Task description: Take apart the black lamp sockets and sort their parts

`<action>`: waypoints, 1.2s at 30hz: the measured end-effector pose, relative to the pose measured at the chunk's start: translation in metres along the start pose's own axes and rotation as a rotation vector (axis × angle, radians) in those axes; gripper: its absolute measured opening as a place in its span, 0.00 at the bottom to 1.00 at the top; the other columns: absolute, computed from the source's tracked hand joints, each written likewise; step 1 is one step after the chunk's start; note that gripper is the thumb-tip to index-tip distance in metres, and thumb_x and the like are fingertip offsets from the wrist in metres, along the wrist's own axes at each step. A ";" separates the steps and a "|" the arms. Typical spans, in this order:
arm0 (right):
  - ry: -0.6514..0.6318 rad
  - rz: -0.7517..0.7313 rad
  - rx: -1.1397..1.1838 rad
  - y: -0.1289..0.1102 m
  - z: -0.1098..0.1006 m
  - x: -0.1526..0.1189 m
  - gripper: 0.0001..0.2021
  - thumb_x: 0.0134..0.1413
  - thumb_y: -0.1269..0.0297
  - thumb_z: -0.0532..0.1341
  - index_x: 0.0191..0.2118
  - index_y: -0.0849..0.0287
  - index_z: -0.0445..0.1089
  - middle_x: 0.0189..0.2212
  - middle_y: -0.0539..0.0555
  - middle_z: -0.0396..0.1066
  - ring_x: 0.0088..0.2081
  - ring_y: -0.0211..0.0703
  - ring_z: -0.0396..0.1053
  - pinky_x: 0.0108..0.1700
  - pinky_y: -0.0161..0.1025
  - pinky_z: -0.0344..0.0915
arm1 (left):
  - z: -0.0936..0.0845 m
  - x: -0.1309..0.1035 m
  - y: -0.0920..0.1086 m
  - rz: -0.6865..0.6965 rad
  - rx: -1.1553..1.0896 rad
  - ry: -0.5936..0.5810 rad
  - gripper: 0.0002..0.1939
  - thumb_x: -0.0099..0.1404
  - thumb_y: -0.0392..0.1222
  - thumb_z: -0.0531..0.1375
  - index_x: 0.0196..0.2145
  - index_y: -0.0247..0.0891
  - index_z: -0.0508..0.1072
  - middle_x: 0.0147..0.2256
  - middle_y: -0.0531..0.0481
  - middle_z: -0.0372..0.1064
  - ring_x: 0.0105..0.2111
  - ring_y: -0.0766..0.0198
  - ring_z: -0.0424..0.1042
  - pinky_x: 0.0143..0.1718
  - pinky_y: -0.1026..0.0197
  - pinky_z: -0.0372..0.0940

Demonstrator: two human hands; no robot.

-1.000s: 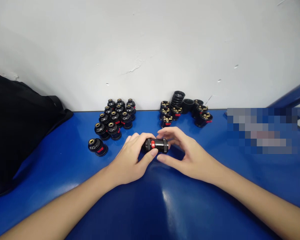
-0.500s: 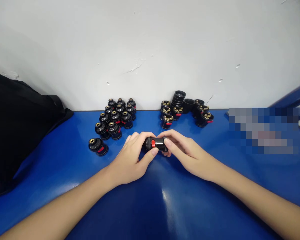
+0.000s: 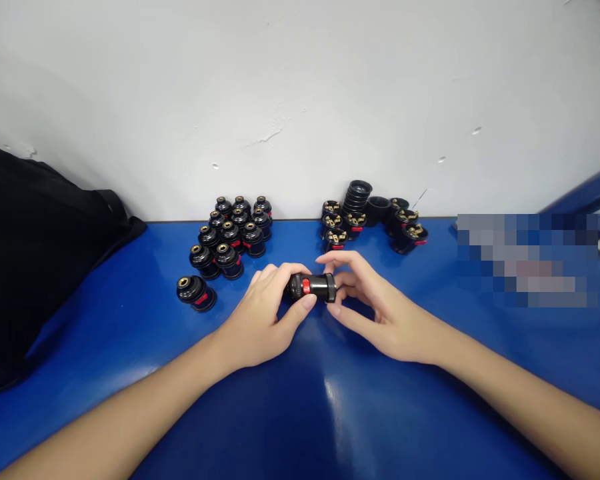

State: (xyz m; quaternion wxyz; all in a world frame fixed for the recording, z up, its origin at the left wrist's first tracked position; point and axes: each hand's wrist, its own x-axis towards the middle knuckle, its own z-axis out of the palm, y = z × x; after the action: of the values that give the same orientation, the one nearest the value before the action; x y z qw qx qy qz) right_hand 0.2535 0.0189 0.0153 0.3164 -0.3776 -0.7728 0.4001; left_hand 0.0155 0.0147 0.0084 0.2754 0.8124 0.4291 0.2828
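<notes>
A black lamp holder (image 3: pixel 320 287) with a red switch lies sideways between my two hands, just above or on the blue table. My left hand (image 3: pixel 270 313) is closed around its domed end, thumb below the red switch and fingers over the top. At the ringed right end, my right hand (image 3: pixel 367 300) has its fingers and thumb spread apart around the ring. Its thumb tip is close to the ring's lower edge; whether it touches, I cannot tell. Left of my left hand stands a similar lamp holder (image 3: pixel 196 293), slightly tilted.
Several capped lamp holders (image 3: pixel 230 237) stand grouped by the wall at left. Uncapped lamp holder bodies (image 3: pixel 409 240) with brass contacts sit at right, beside a stack of black rings (image 3: pixel 359 197). Black cloth (image 3: pixel 45 253) covers the left side. A blurred patch (image 3: pixel 527 260) lies at right.
My right hand has loosened from the ringed end, its thumb dropping lower and its fingers spreading, so the ring now shows. My left hand and the lamp holder stay in place.
</notes>
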 end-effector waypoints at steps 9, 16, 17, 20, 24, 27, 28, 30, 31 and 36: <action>-0.021 0.041 0.012 0.000 -0.001 0.000 0.20 0.73 0.54 0.60 0.64 0.50 0.61 0.48 0.56 0.73 0.43 0.46 0.75 0.49 0.47 0.77 | 0.000 0.000 0.001 0.010 0.019 0.010 0.11 0.80 0.49 0.55 0.56 0.46 0.68 0.50 0.46 0.75 0.49 0.51 0.72 0.52 0.46 0.63; -0.042 0.072 0.009 0.000 -0.001 0.000 0.16 0.76 0.53 0.56 0.62 0.51 0.63 0.44 0.55 0.74 0.42 0.46 0.75 0.48 0.46 0.76 | 0.000 0.001 0.000 0.008 0.005 0.003 0.11 0.80 0.48 0.55 0.56 0.46 0.68 0.51 0.46 0.75 0.49 0.51 0.71 0.53 0.46 0.63; -0.047 0.053 0.009 0.000 -0.001 0.000 0.18 0.74 0.55 0.59 0.63 0.51 0.61 0.45 0.55 0.74 0.42 0.46 0.75 0.49 0.46 0.76 | 0.000 0.001 0.001 0.007 0.005 0.003 0.11 0.80 0.48 0.55 0.56 0.46 0.68 0.50 0.46 0.75 0.49 0.51 0.71 0.53 0.46 0.63; -0.043 0.034 0.014 0.000 -0.001 0.000 0.24 0.71 0.56 0.63 0.66 0.50 0.57 0.48 0.56 0.73 0.43 0.46 0.75 0.50 0.46 0.76 | 0.000 0.001 0.001 0.006 0.010 0.007 0.12 0.80 0.48 0.55 0.57 0.46 0.68 0.51 0.46 0.75 0.49 0.51 0.71 0.53 0.46 0.63; -0.037 0.113 0.022 -0.002 -0.002 0.000 0.17 0.77 0.49 0.52 0.61 0.51 0.64 0.41 0.54 0.74 0.41 0.47 0.75 0.48 0.47 0.75 | 0.000 0.000 0.001 0.008 0.006 0.005 0.11 0.80 0.49 0.55 0.56 0.46 0.68 0.51 0.47 0.75 0.50 0.52 0.72 0.53 0.46 0.63; -0.029 0.051 0.019 -0.001 -0.002 0.000 0.20 0.72 0.53 0.61 0.63 0.51 0.61 0.46 0.56 0.74 0.42 0.47 0.75 0.48 0.47 0.76 | 0.000 0.000 0.001 0.001 0.009 0.005 0.12 0.80 0.49 0.55 0.57 0.45 0.68 0.50 0.47 0.74 0.49 0.52 0.71 0.53 0.47 0.62; -0.028 0.034 0.018 -0.001 -0.002 0.000 0.22 0.70 0.55 0.63 0.64 0.50 0.60 0.48 0.57 0.74 0.43 0.47 0.75 0.49 0.47 0.76 | 0.000 0.000 0.001 0.000 0.008 0.006 0.12 0.80 0.49 0.55 0.57 0.45 0.68 0.51 0.46 0.74 0.49 0.51 0.71 0.53 0.47 0.62; -0.038 0.059 0.015 -0.001 -0.003 0.000 0.20 0.72 0.53 0.61 0.63 0.50 0.62 0.48 0.56 0.74 0.43 0.46 0.75 0.49 0.47 0.76 | 0.000 0.000 0.000 -0.001 0.004 0.004 0.12 0.80 0.49 0.55 0.57 0.45 0.68 0.51 0.46 0.74 0.50 0.52 0.71 0.53 0.47 0.62; -0.049 0.088 0.018 -0.001 -0.003 0.000 0.17 0.74 0.51 0.58 0.61 0.50 0.64 0.47 0.56 0.74 0.43 0.46 0.75 0.49 0.47 0.76 | 0.000 0.000 0.001 -0.001 0.003 0.000 0.12 0.80 0.49 0.55 0.56 0.45 0.68 0.51 0.46 0.74 0.50 0.52 0.71 0.53 0.47 0.62; -0.065 0.064 0.043 0.000 -0.003 0.000 0.23 0.71 0.53 0.62 0.65 0.51 0.59 0.50 0.57 0.72 0.44 0.46 0.73 0.51 0.47 0.75 | 0.000 0.000 0.001 -0.013 -0.002 -0.009 0.13 0.80 0.49 0.55 0.57 0.45 0.68 0.52 0.46 0.74 0.50 0.52 0.70 0.54 0.46 0.61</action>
State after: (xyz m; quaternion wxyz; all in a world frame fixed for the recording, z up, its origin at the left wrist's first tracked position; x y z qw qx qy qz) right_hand 0.2557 0.0204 0.0173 0.2862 -0.3822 -0.7614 0.4384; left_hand 0.0162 0.0142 0.0093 0.2799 0.8106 0.4330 0.2776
